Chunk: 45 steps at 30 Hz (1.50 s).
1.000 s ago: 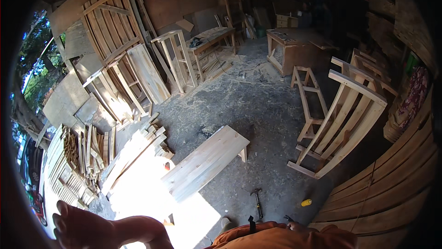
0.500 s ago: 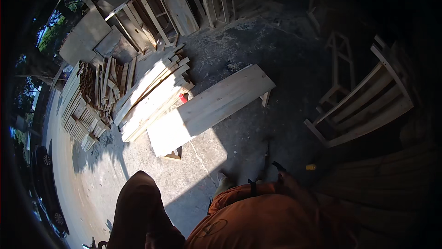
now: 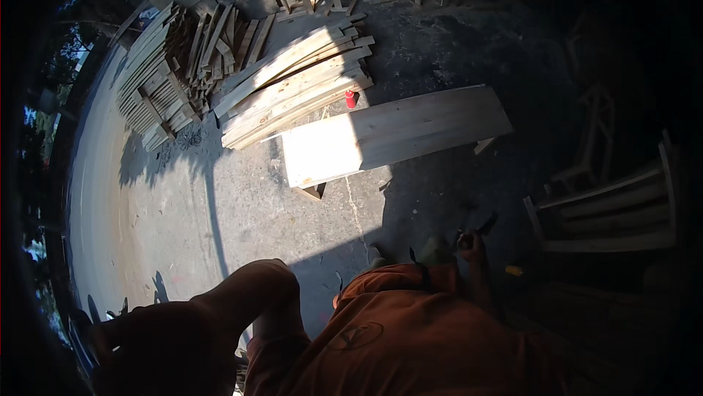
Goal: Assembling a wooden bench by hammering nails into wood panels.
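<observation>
Gripping: a dark tool (image 3: 488, 224) sits at the right hand (image 3: 474, 248), fingers apparently closed around it; deep shadow hides its exact kind. Change over the last half second: left hand (image 3: 157, 334) comes into view, its forearm now running out leftward instead of standing upright near the lens. Whether its fingers are spread or curled, cannot tell; nothing held is visible. View has swung as well, so the low wooden bench (image 3: 432, 128) shows nearer the middle, ahead of the right hand and well apart from it. Judged meaning: the tool remains in hand, but neither hand is working on the bench. Beyond the bench, farther from the right hand: red bottle (image 3: 350, 99), plank stack (image 3: 293, 92). Right of that hand: small yellow object (image 3: 514, 270) near, slatted wooden frame (image 3: 611, 214) farther off.
</observation>
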Tool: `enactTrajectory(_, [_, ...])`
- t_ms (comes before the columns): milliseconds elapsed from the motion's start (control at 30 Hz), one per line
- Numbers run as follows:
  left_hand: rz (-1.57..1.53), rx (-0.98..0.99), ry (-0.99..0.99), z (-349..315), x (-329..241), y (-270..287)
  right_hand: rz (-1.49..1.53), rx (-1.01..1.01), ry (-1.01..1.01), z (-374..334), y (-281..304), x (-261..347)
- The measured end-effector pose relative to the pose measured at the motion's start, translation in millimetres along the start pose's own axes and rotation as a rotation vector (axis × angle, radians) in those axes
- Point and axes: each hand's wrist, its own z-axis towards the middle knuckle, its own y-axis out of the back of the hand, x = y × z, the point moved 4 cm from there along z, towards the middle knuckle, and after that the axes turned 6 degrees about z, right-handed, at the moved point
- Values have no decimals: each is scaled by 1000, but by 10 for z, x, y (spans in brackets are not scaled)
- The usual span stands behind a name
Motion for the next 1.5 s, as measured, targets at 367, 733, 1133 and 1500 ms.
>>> enactTrajectory(367, [557,1096,1448,-6300,2877,384,-1096,-487,60,2876,741,-474])
enactTrajectory(733, [248,1660,1174,-10172,3665,-452,-1735,-367,-337,5270,1739,-914])
enactTrajectory(1133, [37,1828,1365,-10793,4211,-1252,-319,-518,803,4877,-1746,430])
enactTrajectory(1500, [-210,1993,1569,-11199,4134,-1959,-537,-686,946,4516,-2298,540])
